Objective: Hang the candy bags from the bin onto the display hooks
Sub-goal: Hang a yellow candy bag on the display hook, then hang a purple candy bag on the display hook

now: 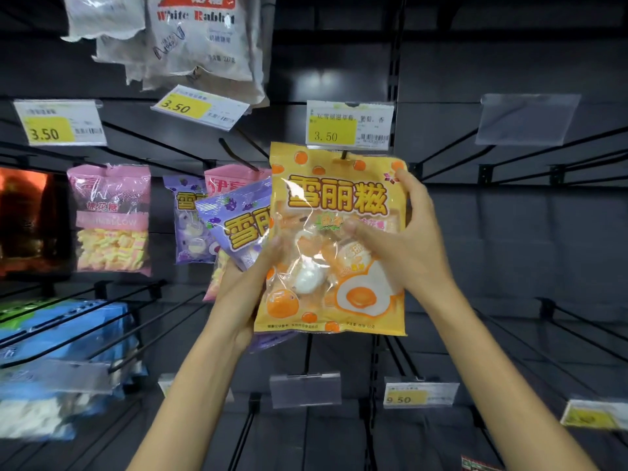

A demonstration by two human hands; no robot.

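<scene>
An orange candy bag (pixel 334 198) with egg pictures is held up in front of the dark display wall. Its top edge is at a black hook (pixel 346 155) under a 3.50 price tag (pixel 350 123). My right hand (pixel 404 239) grips the bag's right side, thumb across its front. My left hand (pixel 251 277) supports the bag's lower left and also holds a purple candy bag (pixel 234 226) tilted behind it. Whether the hook passes through the orange bag's hole is hidden.
A pink marshmallow bag (pixel 110 217), a purple bag (pixel 187 219) and a pink bag (pixel 231 180) hang at left. White Rabbit bags (pixel 200 39) hang above. Blue packs (pixel 64 338) fill the lower left hooks. Bare black hooks (pixel 530 154) stick out at right and below.
</scene>
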